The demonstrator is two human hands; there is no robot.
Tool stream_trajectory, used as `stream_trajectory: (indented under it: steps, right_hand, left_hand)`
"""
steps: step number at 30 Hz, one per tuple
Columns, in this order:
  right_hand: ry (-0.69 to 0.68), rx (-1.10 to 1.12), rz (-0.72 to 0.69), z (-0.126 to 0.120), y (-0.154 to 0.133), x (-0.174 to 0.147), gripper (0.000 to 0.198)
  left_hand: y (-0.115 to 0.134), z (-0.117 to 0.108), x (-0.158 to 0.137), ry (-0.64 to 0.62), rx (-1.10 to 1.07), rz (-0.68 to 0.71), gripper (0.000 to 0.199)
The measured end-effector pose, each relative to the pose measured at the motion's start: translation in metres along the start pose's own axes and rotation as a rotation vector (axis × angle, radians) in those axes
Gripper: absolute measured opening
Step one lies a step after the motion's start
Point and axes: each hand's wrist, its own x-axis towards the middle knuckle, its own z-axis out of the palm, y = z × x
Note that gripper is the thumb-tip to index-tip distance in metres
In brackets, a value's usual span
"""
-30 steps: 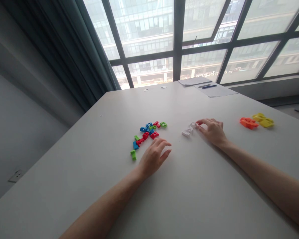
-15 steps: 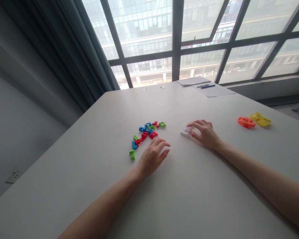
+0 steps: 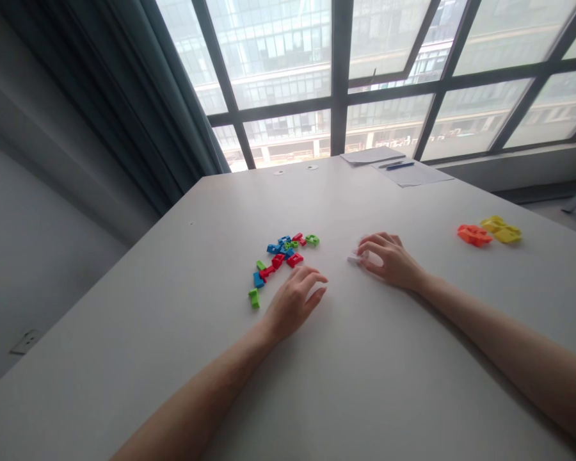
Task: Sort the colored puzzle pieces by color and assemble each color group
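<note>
My left hand (image 3: pixel 295 298) rests on the table with its fingers apart and nothing in them. Just beyond it lies a loose group of small plastic blocks: a red block (image 3: pixel 295 259), a blue block (image 3: pixel 258 280), a green block (image 3: pixel 254 298) and several others. Over the white plastic blocks (image 3: pixel 354 258), right of the middle, my right hand (image 3: pixel 386 257) has its thumb and fingertips closed around a white piece. That piece is partly hidden by the fingers.
Orange blocks (image 3: pixel 474 235) and yellow blocks (image 3: pixel 502 228) lie together on the right side of the white table (image 3: pixel 365 384). Papers (image 3: pixel 425 177) with a blue pen (image 3: pixel 400 166) are at the far edge, below the window. A dark curtain (image 3: pixel 173 115) hangs at the left.
My right hand's fingers have closed in on the white blocks and shifted slightly left. My left hand stays in place.
</note>
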Motion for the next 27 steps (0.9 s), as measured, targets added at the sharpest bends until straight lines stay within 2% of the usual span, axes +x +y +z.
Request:
stream_trajectory:
  steps: [11,17,22,24,27]
  right_hand:
    - [0.009,0.002,0.068,0.001,0.0003,0.0002,0.021]
    - [0.001,0.042,0.02,0.0006,-0.0005,0.0009,0.016]
    - [-0.001,0.091,-0.005,-0.0003,-0.0027,0.0011,0.021]
    - [0.043,0.096,0.038,0.0002,-0.0013,0.001,0.024]
    - [0.156,0.05,0.178,0.0026,0.0047,0.0005,0.027]
  left_hand:
    - [0.0011,-0.0003,-0.0005,0.003,0.002,-0.002,0.016]
    - [0.0016,0.0,0.0005,-0.001,0.0,-0.001,0.016]
    - [0.0006,0.0001,0.0004,-0.001,0.002,-0.001,0.016]
    - [0.0003,-0.0003,-0.0001,-0.005,0.003,-0.002,0.016]
    - [0.0003,-0.0007,-0.0007,-0.008,0.001,-0.001,0.016]
